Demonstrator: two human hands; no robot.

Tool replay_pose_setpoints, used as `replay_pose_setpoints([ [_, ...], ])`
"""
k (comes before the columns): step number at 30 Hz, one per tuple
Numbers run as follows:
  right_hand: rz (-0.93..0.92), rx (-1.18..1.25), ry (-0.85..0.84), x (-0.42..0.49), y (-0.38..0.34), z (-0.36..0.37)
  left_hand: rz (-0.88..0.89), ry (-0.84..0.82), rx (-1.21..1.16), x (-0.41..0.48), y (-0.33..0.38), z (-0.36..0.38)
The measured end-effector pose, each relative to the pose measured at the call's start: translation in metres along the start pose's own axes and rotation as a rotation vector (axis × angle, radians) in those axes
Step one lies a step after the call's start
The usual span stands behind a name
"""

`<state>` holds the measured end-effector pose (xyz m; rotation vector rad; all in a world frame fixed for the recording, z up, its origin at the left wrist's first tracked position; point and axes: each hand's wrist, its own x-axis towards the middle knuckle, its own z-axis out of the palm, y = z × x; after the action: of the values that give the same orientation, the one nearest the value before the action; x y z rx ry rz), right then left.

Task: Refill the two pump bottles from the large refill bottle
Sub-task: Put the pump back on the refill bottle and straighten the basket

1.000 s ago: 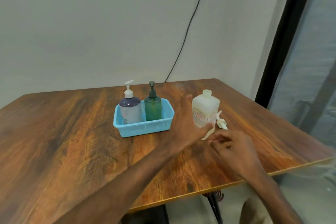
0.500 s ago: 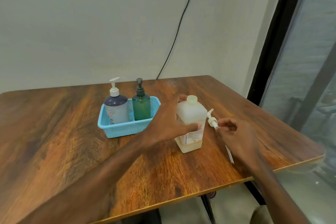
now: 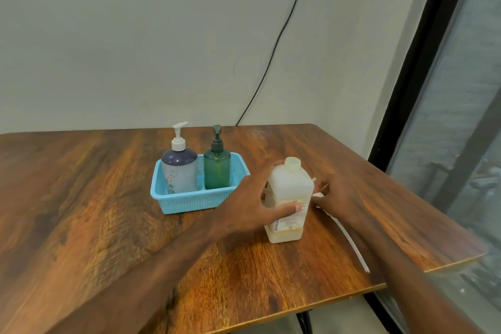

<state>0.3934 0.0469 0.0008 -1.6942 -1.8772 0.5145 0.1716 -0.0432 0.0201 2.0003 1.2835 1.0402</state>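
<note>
The wooden table (image 3: 95, 198) fills the lower part of the view. A pale wall stands behind it, and a dark window frame (image 3: 423, 62) runs down at 3 o'clock.

A light blue basket (image 3: 189, 202) sits near the table's middle. It holds two upright pump bottles side by side: a purple-topped bottle with a white pump (image 3: 180, 171) and, at its 3 o'clock, a green bottle with a dark pump (image 3: 217, 171).

The large refill bottle (image 3: 290, 184) stands upright on the table at the basket's 4 o'clock, just beside it. Its neck is open and a shallow yellowish layer lies at its bottom.

The left hand (image 3: 244, 203) comes in from 7 o'clock and grips this bottle. The thumb lies across the label on the near face and the fingers curl round the far side.

The right hand (image 3: 341, 198) is at the bottle's 3 o'clock, almost touching it. Its curled fingers pinch a white pump head (image 3: 318, 195), which they mostly hide. A thin white dip tube (image 3: 352, 245) runs from under that hand toward 5 o'clock, low over the tabletop.

A black cable (image 3: 276, 43) hangs down the wall at 12 o'clock.
</note>
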Motion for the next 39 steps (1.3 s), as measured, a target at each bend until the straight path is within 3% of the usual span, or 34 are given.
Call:
replay_pose_setpoints([
  [8, -0.381, 0.416, 0.332, -0.044, -0.092, -0.072, -0.009, -0.010, -0.026, 0.001, -0.002, -0.001],
  [17, -0.737, 0.602, 0.459, -0.070, -0.173, -0.130, -0.083, -0.058, 0.022, 0.000, 0.005, -0.001],
  [27, -0.725, 0.596, 0.403, -0.057, -0.172, -0.115, -0.106, -0.080, 0.063, -0.001, 0.011, -0.002],
  [34, -0.566, 0.612, 0.308, -0.055, -0.145, -0.075, -0.099, -0.081, 0.032, -0.001, 0.010, -0.002],
  [39, -0.435, 0.411, 0.155, -0.067, -0.096, -0.031, -0.095, -0.041, 0.033, -0.004, 0.012, -0.002],
])
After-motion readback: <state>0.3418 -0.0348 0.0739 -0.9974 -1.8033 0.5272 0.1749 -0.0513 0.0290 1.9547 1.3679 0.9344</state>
